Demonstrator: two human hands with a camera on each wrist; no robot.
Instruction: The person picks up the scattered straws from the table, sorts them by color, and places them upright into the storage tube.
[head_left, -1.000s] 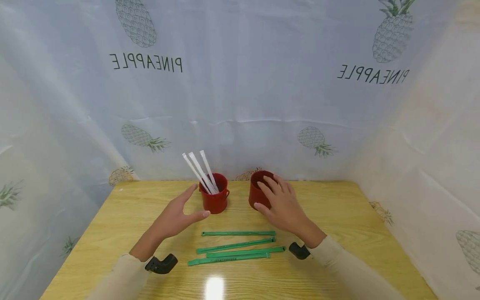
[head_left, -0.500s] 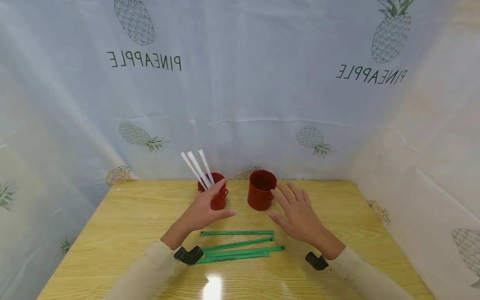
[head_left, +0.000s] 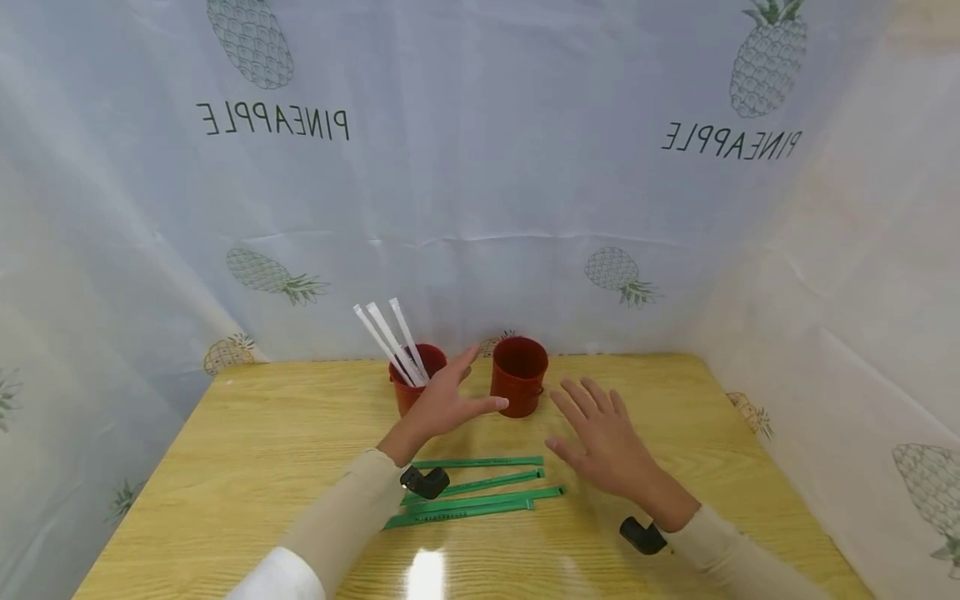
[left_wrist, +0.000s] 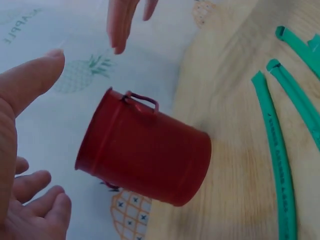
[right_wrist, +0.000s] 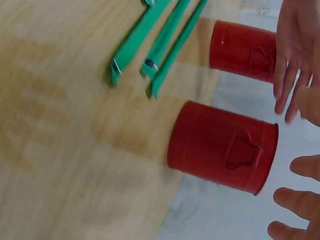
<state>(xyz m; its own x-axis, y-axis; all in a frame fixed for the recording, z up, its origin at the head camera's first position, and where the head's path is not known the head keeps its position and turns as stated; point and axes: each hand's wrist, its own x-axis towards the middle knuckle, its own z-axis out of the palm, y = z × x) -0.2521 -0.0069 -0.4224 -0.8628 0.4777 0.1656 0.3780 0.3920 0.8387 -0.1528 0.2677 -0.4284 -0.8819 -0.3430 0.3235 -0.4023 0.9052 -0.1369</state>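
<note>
In the head view, the spread, empty left hand (head_left: 442, 406) hides part of the straw cup (head_left: 406, 398) with its white straws (head_left: 395, 344), and the relaxed, empty right hand (head_left: 609, 450) hovers beside the second red cup (head_left: 516, 393); the left wrist view crops the green straws (left_wrist: 278, 150), the right wrist view the right hand.

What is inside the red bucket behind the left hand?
Three slim white sticks lean in the red bucket, poking out above. Its side and the left hand cover whatever is lower down.
</note>
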